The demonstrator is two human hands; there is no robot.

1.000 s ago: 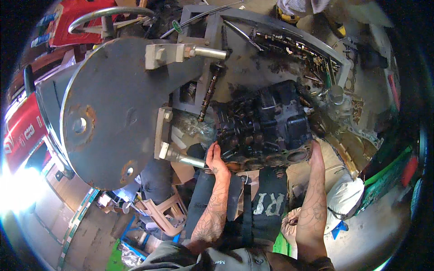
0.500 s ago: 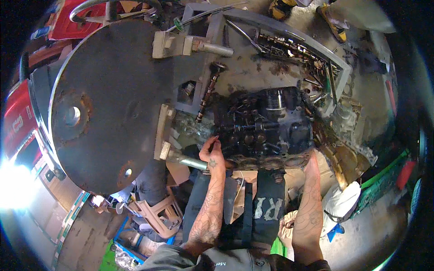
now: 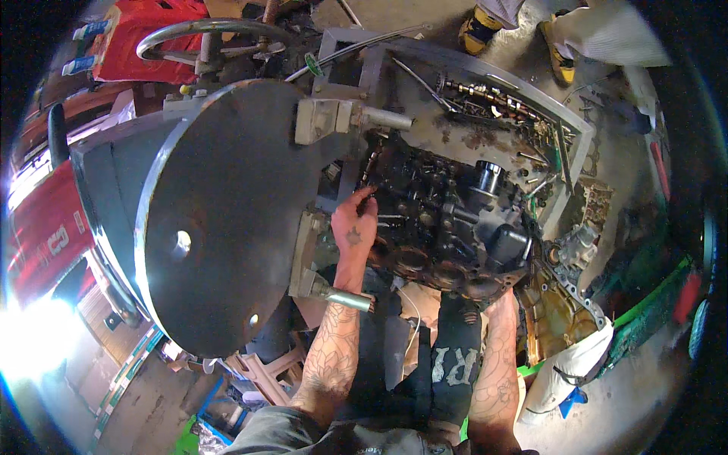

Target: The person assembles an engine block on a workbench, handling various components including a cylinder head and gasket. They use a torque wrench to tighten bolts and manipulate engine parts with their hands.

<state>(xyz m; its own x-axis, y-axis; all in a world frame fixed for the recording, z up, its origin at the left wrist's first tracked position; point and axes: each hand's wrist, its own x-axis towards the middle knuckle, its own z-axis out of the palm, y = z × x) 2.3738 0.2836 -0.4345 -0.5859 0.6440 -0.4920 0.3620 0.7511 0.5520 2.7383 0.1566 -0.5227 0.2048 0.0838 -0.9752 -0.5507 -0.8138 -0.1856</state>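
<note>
A black, oily engine block point(image 3: 444, 208) is held up in front of me, with round cylinder bores along its near side. Around its left end my left hand point(image 3: 355, 224) is closed, some fingertips hidden against the metal. Beneath the near right corner, my right hand point(image 3: 499, 305) supports the block; most of its fingers are out of sight. To the left stands a big steel disc point(image 3: 227, 189) with holes. Brackets with metal pins stick out from its edge, and the lower pin point(image 3: 350, 297) passes close above my left forearm.
A grey metal frame point(image 3: 565, 178) lies beyond the block, with camshafts point(image 3: 489, 97) and small parts inside it. An oily brown cover point(image 3: 565, 303) sits at right, by a white sack point(image 3: 569, 371). Another person's shoes point(image 3: 479, 32) are at the far right.
The engine block has tilted, bringing more of its top and the bores into view. My left hand has risen along its left end. The view has shifted, so the disc appears farther right.
</note>
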